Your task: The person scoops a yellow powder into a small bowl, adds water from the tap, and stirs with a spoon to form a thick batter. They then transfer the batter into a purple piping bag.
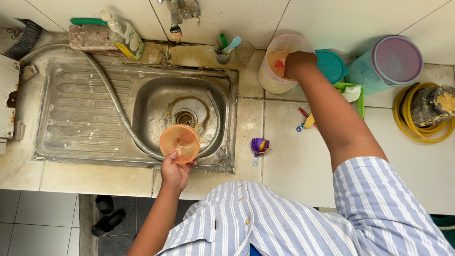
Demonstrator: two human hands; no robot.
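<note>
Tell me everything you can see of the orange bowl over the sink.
The orange bowl is small, round and translucent, plastic by its look, with a slightly darker rim. Its open side faces the camera, and it seems empty, with only a pale sheen inside. The left hand grips its near edge from below, holding it above the basin of the steel sink, near the drain and over the grey hose. Nothing else touches it.

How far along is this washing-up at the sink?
Looks early. The left hand holds an orange lid over the sink; the right hand is inside the clear jug, which looks orange-stained. The teal container and teal lid wait alongside.
</note>
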